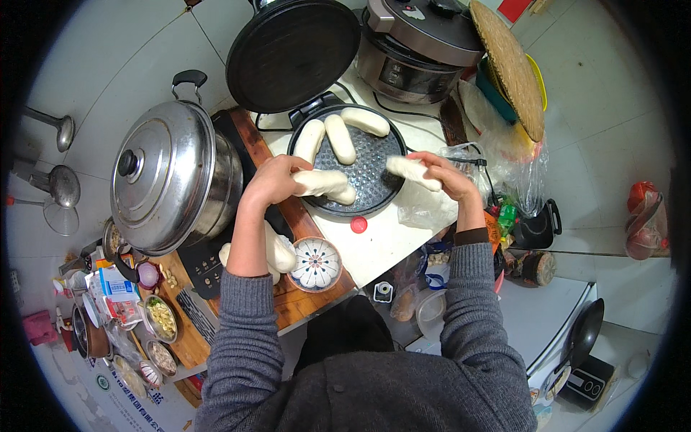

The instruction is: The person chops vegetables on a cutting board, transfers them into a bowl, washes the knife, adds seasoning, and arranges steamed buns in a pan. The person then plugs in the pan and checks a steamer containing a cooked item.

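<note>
My left hand (276, 179) grips the end of a white dough roll (319, 182) at the left front of a round black electric griddle (372, 189). Just beneath that roll, another piece of dough (343, 195) shows in part; whether the two are joined I cannot tell. Over the griddle's right rim, my right hand (451, 175) pinches a second, slightly blurred dough roll (414, 173) between thumb and fingers. Three more dough rolls (340, 139) lie at the back and left of the dimpled plate. The griddle's lid (294, 54) stands raised behind it.
Left stands a large lidded steel pot (162, 173). More dough (279, 251) lies partly hidden by my left forearm, beside a patterned bowl (316, 264). A red cap (359, 224) sits before the griddle. Behind are a pressure cooker (421, 54) and cords; a plastic bag (426, 208) lies right.
</note>
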